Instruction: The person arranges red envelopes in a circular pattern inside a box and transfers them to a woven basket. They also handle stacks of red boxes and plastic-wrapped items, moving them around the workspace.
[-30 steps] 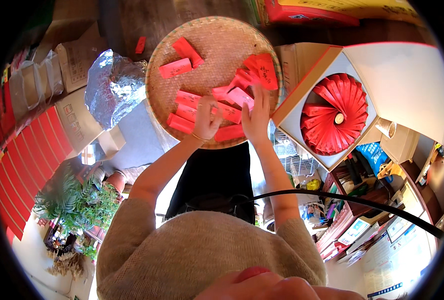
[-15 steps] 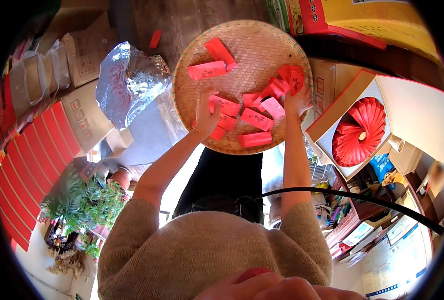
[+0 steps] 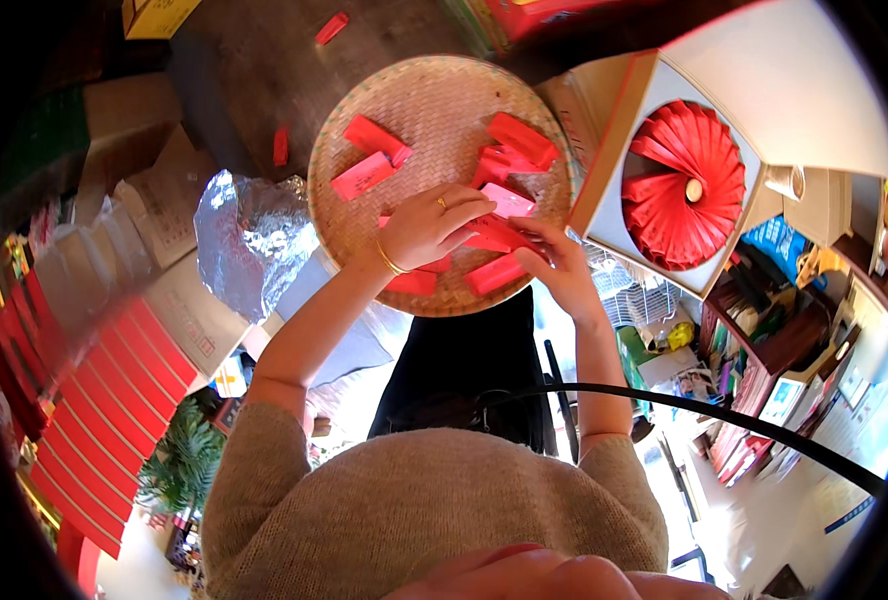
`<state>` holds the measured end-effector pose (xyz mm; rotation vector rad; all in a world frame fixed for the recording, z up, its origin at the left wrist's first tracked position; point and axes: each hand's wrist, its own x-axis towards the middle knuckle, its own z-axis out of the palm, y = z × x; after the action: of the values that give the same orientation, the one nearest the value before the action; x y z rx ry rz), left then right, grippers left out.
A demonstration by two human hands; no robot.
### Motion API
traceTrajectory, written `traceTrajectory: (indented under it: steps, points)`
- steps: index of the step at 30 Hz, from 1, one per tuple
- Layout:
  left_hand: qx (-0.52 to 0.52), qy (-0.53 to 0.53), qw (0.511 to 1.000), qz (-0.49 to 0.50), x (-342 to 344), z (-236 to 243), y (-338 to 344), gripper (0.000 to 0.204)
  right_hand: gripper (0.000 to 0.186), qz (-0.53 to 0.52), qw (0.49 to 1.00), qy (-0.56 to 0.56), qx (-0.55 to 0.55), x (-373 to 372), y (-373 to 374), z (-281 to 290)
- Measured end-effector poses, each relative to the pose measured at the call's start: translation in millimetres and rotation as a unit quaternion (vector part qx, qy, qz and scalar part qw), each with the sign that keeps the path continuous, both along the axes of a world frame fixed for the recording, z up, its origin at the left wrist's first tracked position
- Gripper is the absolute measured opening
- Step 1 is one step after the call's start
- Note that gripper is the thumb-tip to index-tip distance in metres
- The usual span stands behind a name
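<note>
A round woven bamboo tray (image 3: 434, 90) holds several small red paper packets with dark markings. My left hand (image 3: 429, 230), with a ring and a thin bracelet, bends over the tray's near middle, its fingers at the left end of a red packet (image 3: 500, 236). At that packet's right end, my right hand (image 3: 561, 268) has its thumb and fingers closed around the edge. Another red packet (image 3: 497, 273) lies just nearer me. Two packets (image 3: 369, 160) lie at the far left, and a small pile (image 3: 520, 145) sits at the far right. My left hand partly hides packets beneath it.
To the right, an open box (image 3: 614, 140) holds a pleated red paper wheel (image 3: 692, 190). Crumpled silver foil (image 3: 254, 240) sits left of the tray. Loose red pieces (image 3: 281, 146) lie on the dark surface. A black cable (image 3: 704, 410) crosses at lower right.
My right hand has let go of the packets at the tray's far right and come nearer me. My left hand has moved right; both hands now meet at one packet. The view has shifted.
</note>
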<state>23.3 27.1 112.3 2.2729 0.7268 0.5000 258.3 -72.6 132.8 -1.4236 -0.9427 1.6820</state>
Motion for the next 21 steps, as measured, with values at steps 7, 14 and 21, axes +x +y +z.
traceTrajectory:
  steps: [7, 14, 21]
  points:
    - [0.08, -0.047, 0.995, 0.039, 110, 51, 19, 0.044, 0.05, -0.209, 0.969, -0.093, 0.098, 87, -61, 53]
    - [0.182, -0.012, 0.983, 0.03, 215, 38, 27, 0.036, 0.05, -0.244, 0.966, -0.033, 0.081, 142, -116, 60]
    - [0.112, 0.031, 0.993, 0.029, 264, 6, 17, 0.034, 0.051, -0.237, 0.963, -0.078, 0.105, 183, -139, 55]
